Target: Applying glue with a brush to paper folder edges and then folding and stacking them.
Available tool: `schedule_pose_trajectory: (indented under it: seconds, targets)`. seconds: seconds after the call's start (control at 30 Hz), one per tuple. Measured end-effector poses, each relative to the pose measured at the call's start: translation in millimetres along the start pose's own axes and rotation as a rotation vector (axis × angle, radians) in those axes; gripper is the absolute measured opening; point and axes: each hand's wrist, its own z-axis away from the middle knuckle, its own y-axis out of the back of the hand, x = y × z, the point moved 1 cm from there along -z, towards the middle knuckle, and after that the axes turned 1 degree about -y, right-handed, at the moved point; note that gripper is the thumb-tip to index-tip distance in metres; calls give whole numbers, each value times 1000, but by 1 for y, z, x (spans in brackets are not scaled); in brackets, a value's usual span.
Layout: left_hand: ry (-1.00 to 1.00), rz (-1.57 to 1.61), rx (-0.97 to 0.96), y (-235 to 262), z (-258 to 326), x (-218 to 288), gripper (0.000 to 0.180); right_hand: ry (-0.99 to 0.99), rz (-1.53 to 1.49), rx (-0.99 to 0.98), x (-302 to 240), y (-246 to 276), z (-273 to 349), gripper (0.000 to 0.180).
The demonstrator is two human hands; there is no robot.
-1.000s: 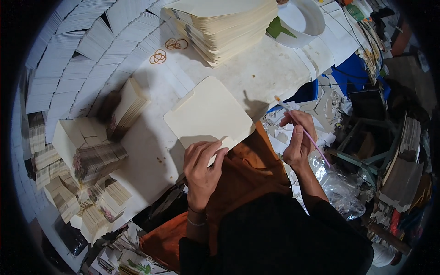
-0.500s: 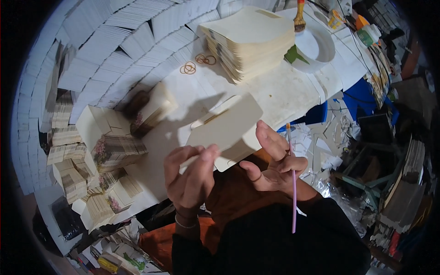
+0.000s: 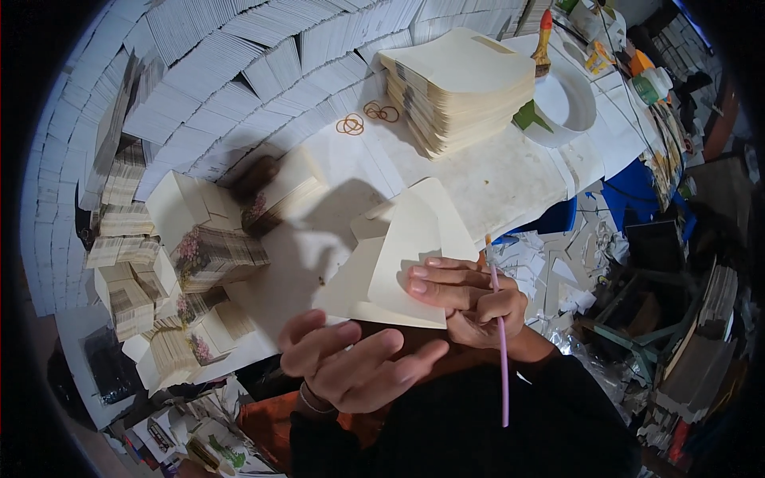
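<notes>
A cream paper piece with folded flaps, like an envelope (image 3: 406,255), is at the table's near edge in front of me. My right hand (image 3: 478,307) lies over its right side, fingers on the paper. A thin paintbrush with a pink handle (image 3: 501,358) is tucked between that hand's fingers, bristle end up. Just below the paper's lower edge is my left hand (image 3: 355,362), palm up with fingers apart and nothing in it. Whether my right thumb is under the paper is hidden.
A tall stack of cream sheets (image 3: 458,92) stands at the back, beside a white tub (image 3: 590,119) and a wide brush (image 3: 543,52). Rubber bands (image 3: 350,124) lie left of it. Flower-printed bundles (image 3: 219,259) crowd the left; white paper stacks (image 3: 263,68) wall the back.
My left hand has let go of the paper and moved down, opening. My right hand has come left onto the paper, keeping the paintbrush. The paper now lies turned, and the whole view has shifted slightly.
</notes>
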Motion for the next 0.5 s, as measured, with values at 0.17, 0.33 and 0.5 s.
schedule_pose_trajectory:
  seconds: [0.17,0.33,0.5]
  targets:
    - [61,-141,-455,24,-14,11,9,30,25,-171,-5,7,-15,31]
    - [46,-16,-487,33,-14,3,11,167,-23,-69,13,7,-9,26]
    - [48,197,-311,54,-8,-8,16,84,153,-217,23,33,-15,40]
